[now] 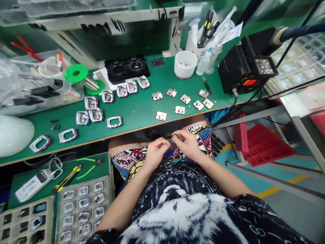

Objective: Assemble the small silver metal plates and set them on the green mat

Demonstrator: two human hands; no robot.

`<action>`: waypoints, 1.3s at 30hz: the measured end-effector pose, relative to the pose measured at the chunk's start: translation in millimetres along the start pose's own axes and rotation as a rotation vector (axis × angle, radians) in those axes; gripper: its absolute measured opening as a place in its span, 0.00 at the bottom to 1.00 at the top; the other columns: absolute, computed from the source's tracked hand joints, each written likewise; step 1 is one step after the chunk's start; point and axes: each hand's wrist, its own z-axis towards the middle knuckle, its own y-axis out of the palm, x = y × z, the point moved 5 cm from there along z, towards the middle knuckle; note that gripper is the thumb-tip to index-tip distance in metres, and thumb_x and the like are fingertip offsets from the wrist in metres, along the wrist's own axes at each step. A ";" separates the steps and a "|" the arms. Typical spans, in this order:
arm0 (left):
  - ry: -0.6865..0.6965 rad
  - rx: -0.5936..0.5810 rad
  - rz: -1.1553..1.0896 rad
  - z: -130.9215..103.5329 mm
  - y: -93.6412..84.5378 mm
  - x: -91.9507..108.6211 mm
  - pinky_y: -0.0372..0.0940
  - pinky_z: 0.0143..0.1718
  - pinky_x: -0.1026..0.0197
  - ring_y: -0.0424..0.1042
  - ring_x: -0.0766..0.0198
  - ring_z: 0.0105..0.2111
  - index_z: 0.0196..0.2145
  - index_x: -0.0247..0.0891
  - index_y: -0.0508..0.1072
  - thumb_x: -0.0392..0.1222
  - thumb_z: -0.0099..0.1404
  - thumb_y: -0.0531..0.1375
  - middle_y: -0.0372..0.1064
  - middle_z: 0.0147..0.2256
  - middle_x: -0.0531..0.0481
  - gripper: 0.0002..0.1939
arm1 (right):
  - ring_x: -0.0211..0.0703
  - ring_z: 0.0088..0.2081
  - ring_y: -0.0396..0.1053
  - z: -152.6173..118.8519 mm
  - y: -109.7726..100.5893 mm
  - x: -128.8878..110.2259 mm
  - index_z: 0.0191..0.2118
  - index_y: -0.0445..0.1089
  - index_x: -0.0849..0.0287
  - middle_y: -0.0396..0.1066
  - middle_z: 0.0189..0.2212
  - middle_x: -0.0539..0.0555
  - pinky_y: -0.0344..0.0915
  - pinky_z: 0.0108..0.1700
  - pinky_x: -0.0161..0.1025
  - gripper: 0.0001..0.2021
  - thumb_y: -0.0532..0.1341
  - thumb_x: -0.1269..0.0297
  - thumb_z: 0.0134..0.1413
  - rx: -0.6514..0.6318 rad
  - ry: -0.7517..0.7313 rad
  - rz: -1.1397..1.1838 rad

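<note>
Both hands are held close together over my lap, just below the bench edge. My right hand (187,144) pinches a small flat part (174,138) with a grey face and a dark edge; the fingers hide much of it. My left hand (156,151) is closed, thumb and fingertips pressed together beside that part, and whatever is between them is too small to see. On the bench ahead lie several small rectangular modules (180,109) with pale metal backs and yellowish tabs. Further left are several watch frames (114,122), some with parts inside.
Tweezers (209,89), a white cup (185,64) and a black box with a red display (247,78) stand at the right. A solder spool (83,78) and a black fixture (127,67) are further left. Below lie cutters (91,166), a utility knife (67,178) and a filled tray (83,203).
</note>
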 end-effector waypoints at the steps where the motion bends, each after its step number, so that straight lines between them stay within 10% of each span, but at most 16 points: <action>1: 0.011 -0.010 0.005 -0.4 0.4 0.5 0.63 0.39 0.60 0.68 0.62 0.34 0.28 0.38 0.80 0.38 0.64 0.65 0.73 0.32 0.49 0.07 | 0.43 0.34 0.73 0.6 0.4 3.4 0.41 0.81 0.55 0.78 0.34 0.53 0.69 0.37 0.40 0.07 0.65 0.66 0.59 0.004 0.032 0.041; 18: 0.046 -0.236 -0.029 -7.8 16.0 13.2 0.62 0.38 0.59 0.68 0.61 0.33 0.28 0.37 0.79 0.39 0.66 0.66 0.73 0.31 0.48 0.08 | 0.39 0.28 0.70 10.6 2.4 35.4 0.39 0.80 0.58 0.77 0.30 0.52 0.69 0.32 0.37 0.14 0.73 0.57 0.47 0.040 0.317 0.441; 39: -0.291 0.012 -0.317 2.8 -5.4 -42.3 0.43 0.23 0.64 0.50 0.74 0.20 0.41 0.33 0.82 0.59 0.63 0.70 0.75 0.32 0.46 0.24 | 0.39 0.29 0.74 7.5 -1.8 40.5 0.39 0.78 0.60 0.78 0.30 0.54 0.70 0.29 0.34 0.20 0.78 0.55 0.42 -0.072 0.609 0.783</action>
